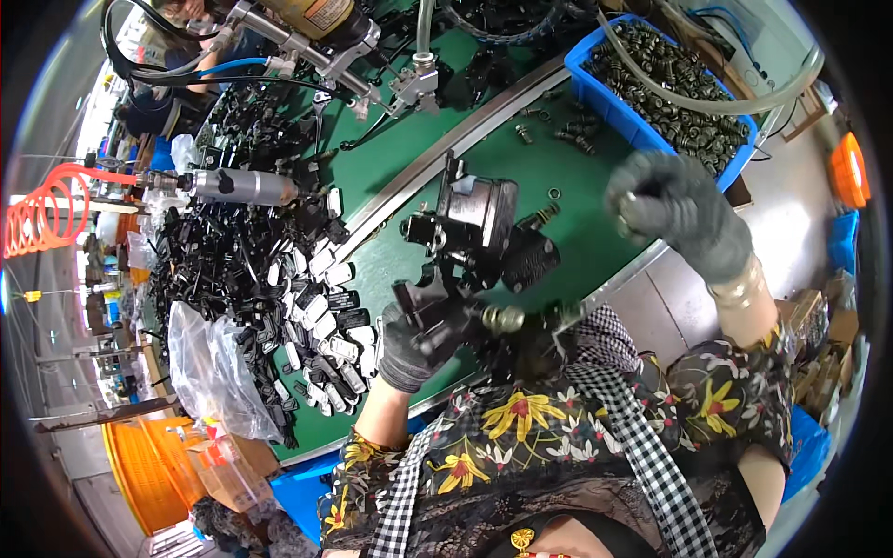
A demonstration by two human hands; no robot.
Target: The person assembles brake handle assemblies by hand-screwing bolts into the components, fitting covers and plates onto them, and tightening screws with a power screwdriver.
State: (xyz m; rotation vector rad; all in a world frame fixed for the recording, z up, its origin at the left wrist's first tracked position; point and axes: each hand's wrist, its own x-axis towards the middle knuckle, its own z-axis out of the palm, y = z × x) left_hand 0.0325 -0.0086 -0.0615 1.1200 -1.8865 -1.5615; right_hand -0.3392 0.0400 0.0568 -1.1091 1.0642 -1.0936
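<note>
Left gloved hand (409, 342) clamps a black metal assembly (470, 244) upright over the green bench (558, 177); right gloved hand (677, 212) is fisted on a small fitting above the blue bin (595, 88) — likely fitting it next, needing careful alignment

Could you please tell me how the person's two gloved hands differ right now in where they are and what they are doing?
The left hand is low, near the body, gripping a black metal assembly; the right hand is raised beside the blue bin of small dark parts. The left hand wraps a large part, while the right hand is closed in a fist around something small, mostly hidden. Both wear dark grey knit gloves over the green table.
</note>
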